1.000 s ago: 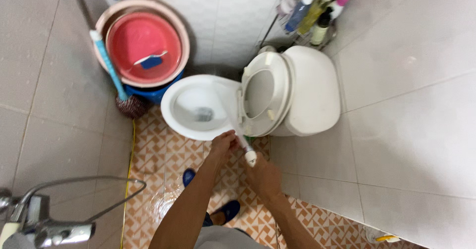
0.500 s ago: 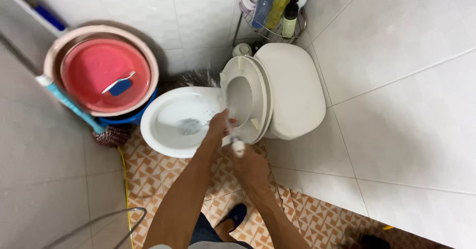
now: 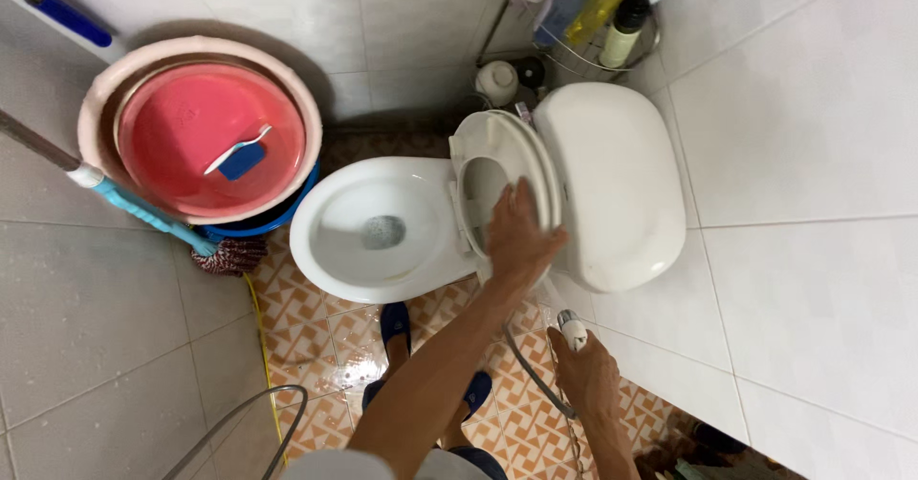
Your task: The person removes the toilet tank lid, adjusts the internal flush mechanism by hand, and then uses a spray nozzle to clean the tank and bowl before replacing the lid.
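Toilet seat [image 3: 497, 169] under left hand [image 3: 521, 236]; right hand [image 3: 585, 370] grips sprayer [image 3: 572, 329].

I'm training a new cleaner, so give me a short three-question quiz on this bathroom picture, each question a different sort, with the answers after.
1. True or false: the left hand rests on the raised toilet seat.
2. What does the right hand hold? A) the mop B) the spray nozzle with its hose C) a bottle
3. Fill in: a blue and white brush lies in the ____ basin.

Key
1. True; the seat stands up against the tank.
2. B; the spray nozzle points up, while the mop leans by the wall.
3. red
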